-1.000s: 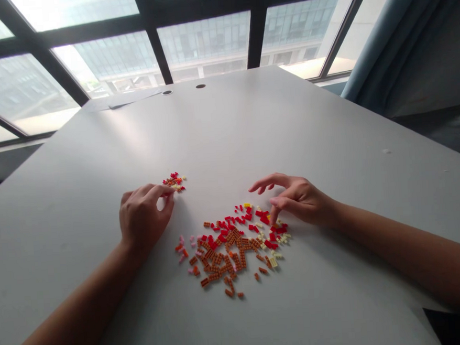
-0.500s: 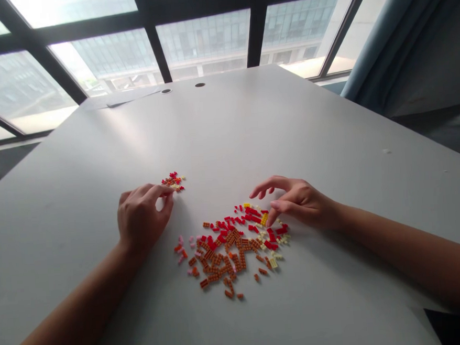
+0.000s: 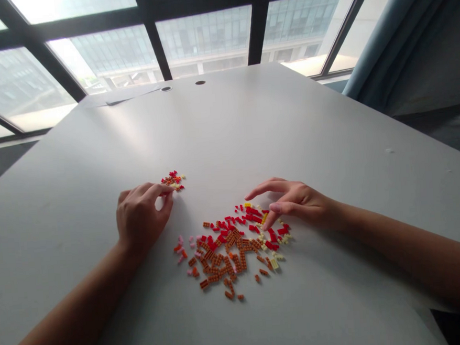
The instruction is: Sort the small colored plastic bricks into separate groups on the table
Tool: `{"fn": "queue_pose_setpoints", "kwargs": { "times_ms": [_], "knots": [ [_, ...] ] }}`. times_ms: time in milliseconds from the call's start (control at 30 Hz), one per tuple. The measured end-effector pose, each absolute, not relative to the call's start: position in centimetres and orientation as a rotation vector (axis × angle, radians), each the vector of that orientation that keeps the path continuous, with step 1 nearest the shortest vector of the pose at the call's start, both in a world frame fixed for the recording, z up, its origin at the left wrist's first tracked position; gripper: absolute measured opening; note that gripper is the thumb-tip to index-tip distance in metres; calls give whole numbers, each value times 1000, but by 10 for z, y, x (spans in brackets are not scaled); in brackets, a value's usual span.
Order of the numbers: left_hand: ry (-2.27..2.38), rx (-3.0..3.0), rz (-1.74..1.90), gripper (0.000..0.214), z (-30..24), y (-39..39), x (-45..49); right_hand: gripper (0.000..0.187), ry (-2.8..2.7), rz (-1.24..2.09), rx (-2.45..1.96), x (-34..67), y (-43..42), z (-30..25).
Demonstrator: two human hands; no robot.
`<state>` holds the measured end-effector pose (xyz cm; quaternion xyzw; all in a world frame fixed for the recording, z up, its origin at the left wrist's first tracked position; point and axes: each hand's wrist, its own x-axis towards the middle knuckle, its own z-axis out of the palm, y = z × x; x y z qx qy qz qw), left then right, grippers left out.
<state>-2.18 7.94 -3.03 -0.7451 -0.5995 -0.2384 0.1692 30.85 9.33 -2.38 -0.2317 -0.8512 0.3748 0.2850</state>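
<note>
Left grip point(image 3: 143, 214): beside small toy-brick cluster point(image 3: 172, 178); cannot tell if grasping;
Right grip point(image 3: 301, 203): released; at right part of larger toy-brick pile point(image 3: 232, 239)

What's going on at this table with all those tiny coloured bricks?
A person is handling loose bricks on a white table with bare hands. The left hand has its fingers drawn together at the small cluster of bricks; whether they hold a piece can't be told. The right hand is open, fingers spread at the larger pile of bricks, mostly brown and red, with one fingertip close to a yellow brick.
</note>
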Motion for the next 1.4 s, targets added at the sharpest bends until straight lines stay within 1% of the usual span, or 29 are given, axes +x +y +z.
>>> {"fn": "queue_pose_setpoints", "kwargs": {
  "times_ms": [100,200,433,633,900,1200,1300,1400],
  "knots": [
    [-1703,-2116,-675,20,-31,80,-22,44,-2381,1080,-529,308,90,-20],
    [-1682,-2108,-687,20,-31,80,-22,42,-2450,1016,-516,306,88,-20],
    [-1689,-2118,-682,19,-31,79,-21,45,-2342,960,-614,306,87,-25],
    [-1713,-2119,-677,19,-31,79,-22,45,-2388,978,-657,306,88,-22],
    [-1704,-2119,-677,19,-32,80,-22,45,-2300,1016,-701,307,88,-25],
    [-1693,-2119,-675,19,-33,80,-23,50,-2085,1170,-758,306,87,-23],
    [-1664,-2122,-689,18,-33,79,-23,49,-2028,1146,-832,306,88,-24],
    [-1650,-2122,-696,18,-33,79,-23,44,-1992,1019,-994,307,88,-27]
  ]
}}
